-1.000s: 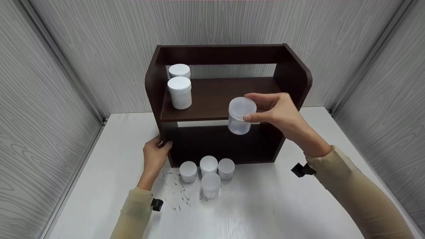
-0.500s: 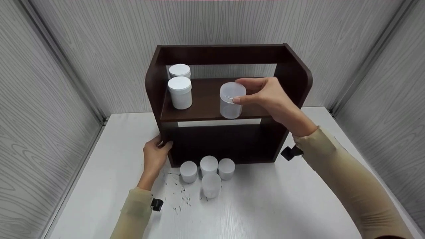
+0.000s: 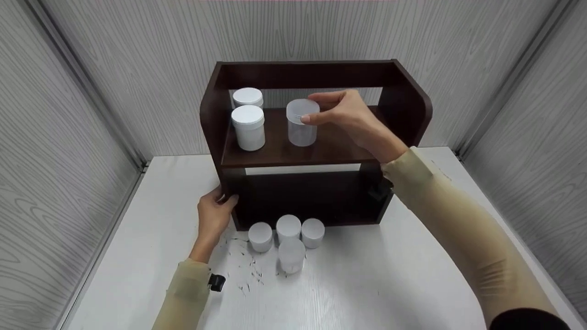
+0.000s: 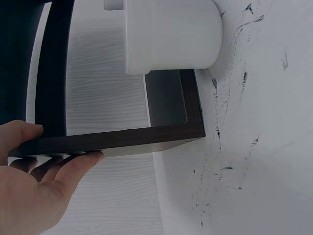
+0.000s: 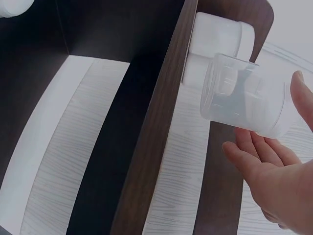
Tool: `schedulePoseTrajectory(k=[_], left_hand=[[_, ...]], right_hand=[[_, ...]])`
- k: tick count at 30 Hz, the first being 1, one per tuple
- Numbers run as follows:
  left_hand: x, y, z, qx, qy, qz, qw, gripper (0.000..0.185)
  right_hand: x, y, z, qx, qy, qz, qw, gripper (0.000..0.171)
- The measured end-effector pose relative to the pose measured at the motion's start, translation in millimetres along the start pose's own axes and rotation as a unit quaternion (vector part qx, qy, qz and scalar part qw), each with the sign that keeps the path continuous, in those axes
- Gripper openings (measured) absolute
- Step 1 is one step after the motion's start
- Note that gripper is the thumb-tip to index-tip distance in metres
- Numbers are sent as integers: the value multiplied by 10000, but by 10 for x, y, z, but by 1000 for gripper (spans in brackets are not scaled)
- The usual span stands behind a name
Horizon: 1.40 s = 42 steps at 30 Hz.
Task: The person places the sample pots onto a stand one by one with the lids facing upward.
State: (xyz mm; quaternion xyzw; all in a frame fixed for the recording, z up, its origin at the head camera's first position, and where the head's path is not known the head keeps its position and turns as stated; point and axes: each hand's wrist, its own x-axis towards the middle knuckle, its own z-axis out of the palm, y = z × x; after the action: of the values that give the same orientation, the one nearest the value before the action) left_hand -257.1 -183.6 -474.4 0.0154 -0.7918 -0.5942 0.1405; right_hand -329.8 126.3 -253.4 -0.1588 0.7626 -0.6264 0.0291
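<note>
My right hand [image 3: 351,114] pinches a clear plastic jar [image 3: 301,133] near its top, thumb in front and fingers behind. The jar is upright over the upper board [image 3: 339,149] of a dark brown two-tier shelf. Whether its base touches the board I cannot tell. To its left on that board stand two white lidded jars, one in front [image 3: 250,135] and one behind [image 3: 247,97]. My left hand [image 3: 214,217] grips the front edge of the shelf's left side panel [image 4: 122,138], thumb on the inner side.
Several jars stand on the white table by the shelf's lower front: a left one [image 3: 260,237], a middle one [image 3: 288,227], a right one [image 3: 312,233] and a more see-through one [image 3: 291,256] in front. Dark scuffs [image 3: 252,270] mark the table. Grey wood-grain panels [image 3: 293,32] surround it.
My right hand has carried the clear jar left and away from me, from in front of the shelf to over the upper board. The left hand has kept its grip in place.
</note>
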Motion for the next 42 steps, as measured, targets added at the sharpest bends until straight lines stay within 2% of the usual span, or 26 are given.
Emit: schedulePoseTrajectory(k=[11, 19, 30, 38, 42], left_hand=[[-4, 10, -13, -35, 85, -14, 10000, 56], [-13, 8, 3, -26, 85, 18, 10000, 52], [-6, 8, -4, 17, 34, 69, 10000, 52], [-3, -4, 12, 48, 27, 13, 10000, 53], [11, 6, 3, 48, 40, -22, 10000, 54]], right_hand=[[328, 21, 131, -370, 17, 64, 9993, 64], [485, 49, 175, -284, 123, 189, 9993, 65], [613, 27, 256, -363, 136, 242, 9990, 66], [665, 70, 282, -353, 202, 485, 9980, 67], [687, 64, 297, -398, 180, 454, 9980, 67]])
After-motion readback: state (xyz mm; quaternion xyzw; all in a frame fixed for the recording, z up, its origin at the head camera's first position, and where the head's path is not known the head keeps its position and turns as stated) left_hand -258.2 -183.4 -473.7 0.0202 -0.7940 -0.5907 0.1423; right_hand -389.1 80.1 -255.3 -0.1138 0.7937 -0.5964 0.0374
